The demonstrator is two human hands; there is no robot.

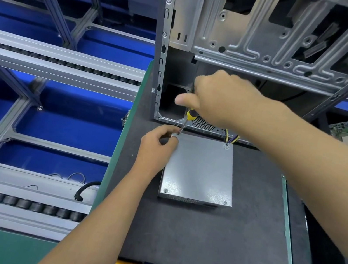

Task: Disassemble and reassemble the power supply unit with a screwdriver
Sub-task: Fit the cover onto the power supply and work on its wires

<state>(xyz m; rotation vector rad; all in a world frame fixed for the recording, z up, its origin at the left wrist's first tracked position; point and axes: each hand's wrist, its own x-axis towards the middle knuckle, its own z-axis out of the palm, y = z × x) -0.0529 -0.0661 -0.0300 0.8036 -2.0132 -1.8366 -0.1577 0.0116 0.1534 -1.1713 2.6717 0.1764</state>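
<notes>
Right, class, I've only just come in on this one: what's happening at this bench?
A person is working on a grey power supply unit lying flat on a dark mat, in front of an open computer case. The right hand grips a yellow-and-black screwdriver, its tip at the unit's far left corner. The left hand pinches at that same corner, seemingly steadying a screw, though the screw itself is too small to make out. Two screws show at the near corners of the lid.

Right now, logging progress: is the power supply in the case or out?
Out: the power supply lies flat on the mat, before the case.
</notes>
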